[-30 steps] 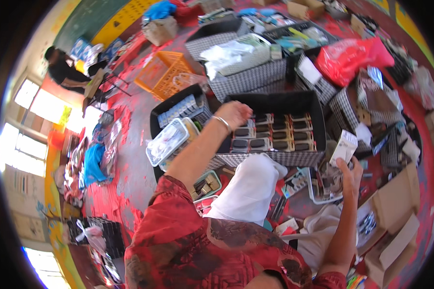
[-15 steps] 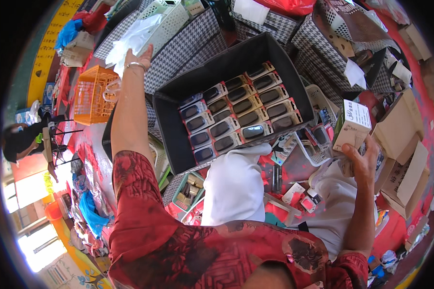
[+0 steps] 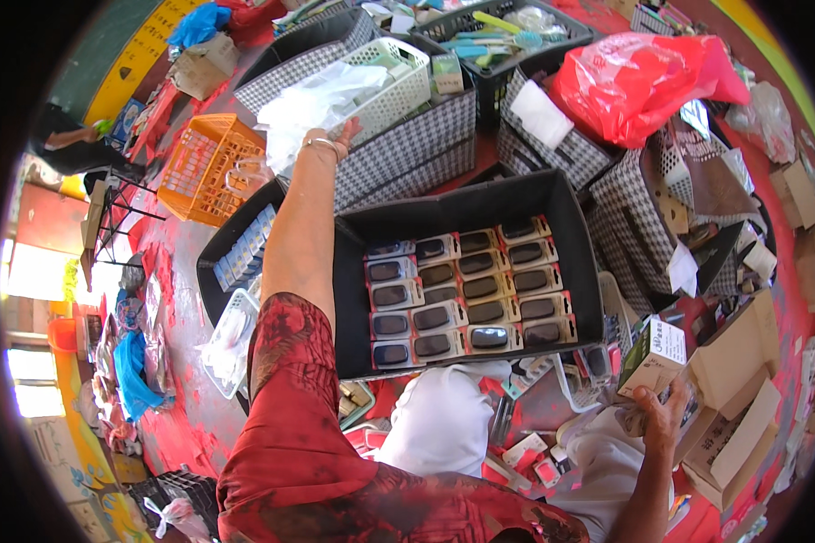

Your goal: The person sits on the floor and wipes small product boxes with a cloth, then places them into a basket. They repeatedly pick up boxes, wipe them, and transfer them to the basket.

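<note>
The small carton (image 3: pixel 654 355), with one green side and one white printed side, sits tilted in the right hand (image 3: pixel 663 407), just beyond its fingertips. That hand is closed on the carton's lower end, the thumb laid against the near face. Both are off the near right corner of the black-lined box (image 3: pixel 590 299), a white basket (image 3: pixel 578 391) partly filling the space between, and an open brown carton (image 3: pixel 729 434) lies just to their right.

Inside the black-lined box, rows of carded packs (image 3: pixel 433 346) with dark oval fronts fill the middle and right, reaching its near edge; bare black lining shows along the left edge.

The left hand (image 3: pixel 333 140) is well apart from the small carton, past the black-lined box's far left corner. It meets the lower right edge of a white plastic bag (image 3: pixel 308 101), in front of a pale green basket (image 3: pixel 391 110); I cannot tell whether the fingers grip the plastic or only touch it. That basket rests in a houndstooth box (image 3: pixel 430 149). An orange basket (image 3: pixel 210 172) stands farther left, and a red bag (image 3: pixel 638 86) lies at the far right.
</note>
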A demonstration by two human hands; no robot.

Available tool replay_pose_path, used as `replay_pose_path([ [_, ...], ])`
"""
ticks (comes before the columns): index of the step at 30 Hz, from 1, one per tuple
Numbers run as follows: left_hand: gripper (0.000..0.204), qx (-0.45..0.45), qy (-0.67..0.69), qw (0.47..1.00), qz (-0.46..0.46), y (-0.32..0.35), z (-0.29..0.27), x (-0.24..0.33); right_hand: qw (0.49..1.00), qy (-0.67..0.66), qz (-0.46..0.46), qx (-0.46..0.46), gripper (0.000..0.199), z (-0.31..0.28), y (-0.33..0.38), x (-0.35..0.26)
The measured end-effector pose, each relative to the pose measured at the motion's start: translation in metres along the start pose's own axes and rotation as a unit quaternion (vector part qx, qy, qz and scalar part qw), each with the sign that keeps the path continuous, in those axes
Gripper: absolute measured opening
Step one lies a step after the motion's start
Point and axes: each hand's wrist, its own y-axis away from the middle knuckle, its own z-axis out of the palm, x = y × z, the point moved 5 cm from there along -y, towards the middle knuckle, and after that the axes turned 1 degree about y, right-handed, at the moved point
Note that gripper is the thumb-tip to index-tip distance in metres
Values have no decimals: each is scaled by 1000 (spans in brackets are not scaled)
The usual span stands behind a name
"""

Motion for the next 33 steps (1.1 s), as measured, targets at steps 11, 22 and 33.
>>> replay_pose_path([
  [11,61,-74,-24,997,-11,69,37,27,997,-30,-73,4,52,-2,3,-17],
  [22,67,-170,65,983,-17,134,-8,101,987,-143,-39,-62,45,15,-1,-22],
  [33,57,-134,117,973,147,177,-145,207,986,-154,-8,-60,40,18,-2,0],
])
